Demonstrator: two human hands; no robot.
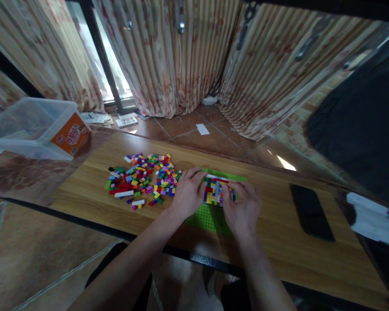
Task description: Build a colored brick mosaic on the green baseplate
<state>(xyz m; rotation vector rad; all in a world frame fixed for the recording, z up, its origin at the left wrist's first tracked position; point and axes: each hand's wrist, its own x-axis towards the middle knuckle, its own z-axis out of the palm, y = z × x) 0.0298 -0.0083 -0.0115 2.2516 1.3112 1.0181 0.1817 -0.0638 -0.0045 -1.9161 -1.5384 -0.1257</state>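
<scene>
A green studded baseplate lies on the wooden table, with a multicoloured structure of toy building bricks on it. My left hand is closed around the left end of this brick structure, its fingers at the far side and the thumb nearer me. From the opposite side, my right hand grips the right end, thumb along the near face. Both hands cover the ends of the structure. Left of my left hand spreads a pile of loose toy bricks in many colours.
A clear plastic box with an orange label stands at the table's left end. A black phone lies to the right, with white paper beyond it. Striped curtains hang behind the table.
</scene>
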